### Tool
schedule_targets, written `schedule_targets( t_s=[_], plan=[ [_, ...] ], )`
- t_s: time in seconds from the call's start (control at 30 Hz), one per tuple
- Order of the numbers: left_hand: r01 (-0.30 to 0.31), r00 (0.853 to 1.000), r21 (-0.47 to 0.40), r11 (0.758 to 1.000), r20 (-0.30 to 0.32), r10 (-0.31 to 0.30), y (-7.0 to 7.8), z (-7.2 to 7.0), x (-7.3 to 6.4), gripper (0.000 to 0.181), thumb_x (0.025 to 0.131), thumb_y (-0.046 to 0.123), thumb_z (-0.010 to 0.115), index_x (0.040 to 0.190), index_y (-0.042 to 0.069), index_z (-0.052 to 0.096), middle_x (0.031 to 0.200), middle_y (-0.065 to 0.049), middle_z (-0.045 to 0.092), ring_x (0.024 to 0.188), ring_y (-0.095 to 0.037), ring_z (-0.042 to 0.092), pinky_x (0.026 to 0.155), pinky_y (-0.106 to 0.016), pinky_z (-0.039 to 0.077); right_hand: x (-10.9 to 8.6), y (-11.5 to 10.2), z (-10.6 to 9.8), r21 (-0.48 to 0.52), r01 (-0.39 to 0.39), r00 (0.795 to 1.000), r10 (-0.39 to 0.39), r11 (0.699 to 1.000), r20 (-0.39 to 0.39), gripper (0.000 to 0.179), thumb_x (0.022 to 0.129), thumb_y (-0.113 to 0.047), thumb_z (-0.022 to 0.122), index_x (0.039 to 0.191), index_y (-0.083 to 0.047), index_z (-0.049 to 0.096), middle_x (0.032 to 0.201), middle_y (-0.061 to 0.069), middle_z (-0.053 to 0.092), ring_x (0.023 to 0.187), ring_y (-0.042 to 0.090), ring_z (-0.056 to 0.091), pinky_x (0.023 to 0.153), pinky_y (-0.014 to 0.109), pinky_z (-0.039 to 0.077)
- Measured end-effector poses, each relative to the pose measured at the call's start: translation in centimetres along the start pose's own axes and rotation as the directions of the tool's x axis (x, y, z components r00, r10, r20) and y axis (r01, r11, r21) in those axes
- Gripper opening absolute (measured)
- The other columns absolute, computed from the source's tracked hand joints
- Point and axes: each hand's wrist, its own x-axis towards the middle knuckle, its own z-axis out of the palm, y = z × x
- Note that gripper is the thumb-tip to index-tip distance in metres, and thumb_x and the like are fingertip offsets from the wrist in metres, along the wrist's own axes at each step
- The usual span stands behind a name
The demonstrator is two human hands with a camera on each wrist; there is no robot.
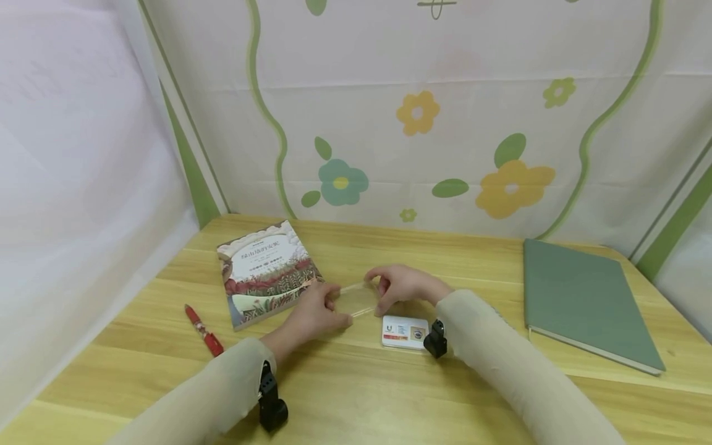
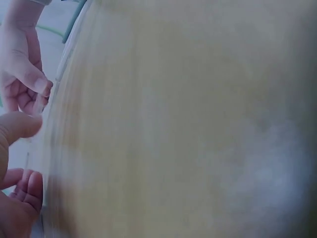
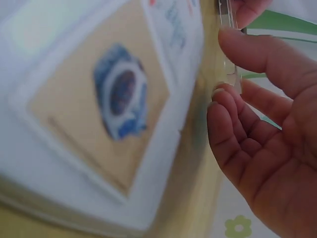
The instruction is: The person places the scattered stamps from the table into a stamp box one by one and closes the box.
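Observation:
Both hands hold a flat, clear, rectangular plastic piece [image 1: 356, 299] between them, just above the middle of the table. My left hand [image 1: 316, 314] pinches its left end between thumb and fingers. At the opposite end, my right hand [image 1: 407, 286] pinches it the same way; the thumb lies on its edge in the right wrist view. Whether it is a lid, a case or a sheet cannot be told. A white card [image 1: 405, 332] with a small picture and red printing lies just in front of the right hand, large and blurred in the right wrist view.
An illustrated book [image 1: 267, 272] lies behind and left of the left hand. Left of that hand is a red pen [image 1: 203, 330]. A green notebook [image 1: 589, 303] lies at the right on the wooden table [image 1: 356, 395]. A flowered curtain [image 1: 367, 111] hangs behind.

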Motion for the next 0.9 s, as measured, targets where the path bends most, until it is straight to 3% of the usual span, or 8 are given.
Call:
schedule_targets(
  t_s=[0.13, 0.33, 0.67, 0.9],
  plan=[
    [-0.047, 0.998, -0.095, 0.994, -0.038, 0.044, 0.2, -0.2, 0.1, 0.063, 0.065, 0.013, 0.082, 0.120, -0.005, 0.056, 0.091, -0.010, 0.052, 0.075, -0.016, 0.050, 0.065, -0.027, 0.046, -0.5, 0.1, -0.7, 0.044, 0.042, 0.999, -0.042, 0.998, -0.010, 0.069, 0.069, -0.008, 0.078, 0.130, -0.004, 0.047, 0.076, 0.004, 0.060, 0.065, 0.013, 0.053, 0.060, 0.025, 0.045],
    [-0.089, 0.995, -0.163, 0.983, -0.060, 0.080, 0.6, -0.1, 0.0, 0.065, 0.066, 0.011, 0.081, 0.124, -0.002, 0.055, 0.096, -0.013, 0.054, 0.081, -0.017, 0.055, 0.074, -0.028, 0.052, -1.8, 0.7, -1.2, 0.107, 0.081, 0.995, -0.075, 0.991, -0.059, 0.066, 0.071, -0.009, 0.077, 0.129, -0.003, 0.046, 0.080, 0.004, 0.058, 0.069, 0.015, 0.052, 0.065, 0.027, 0.046],
    [-0.188, 0.982, -0.252, 0.949, -0.053, 0.180, 2.0, 0.6, -0.6, 0.065, 0.069, 0.007, 0.079, 0.127, -0.002, 0.052, 0.114, -0.020, 0.052, 0.094, -0.025, 0.055, 0.085, -0.031, 0.052, -4.9, 1.6, -1.0, 0.214, 0.118, 0.986, -0.089, 0.970, -0.141, 0.064, 0.073, -0.012, 0.077, 0.127, 0.002, 0.045, 0.079, 0.004, 0.054, 0.071, 0.016, 0.049, 0.065, 0.024, 0.045],
    [-0.274, 0.959, -0.264, 0.925, -0.007, 0.283, 2.7, 1.3, -0.9, 0.066, 0.069, 0.007, 0.079, 0.128, -0.004, 0.051, 0.119, -0.021, 0.052, 0.097, -0.031, 0.056, 0.087, -0.028, 0.051, -7.4, 2.0, -0.3, 0.241, 0.094, 0.983, -0.051, 0.966, -0.178, 0.067, 0.071, -0.013, 0.079, 0.125, 0.005, 0.044, 0.078, 0.005, 0.052, 0.069, 0.016, 0.047, 0.060, 0.023, 0.044]
  ],
)
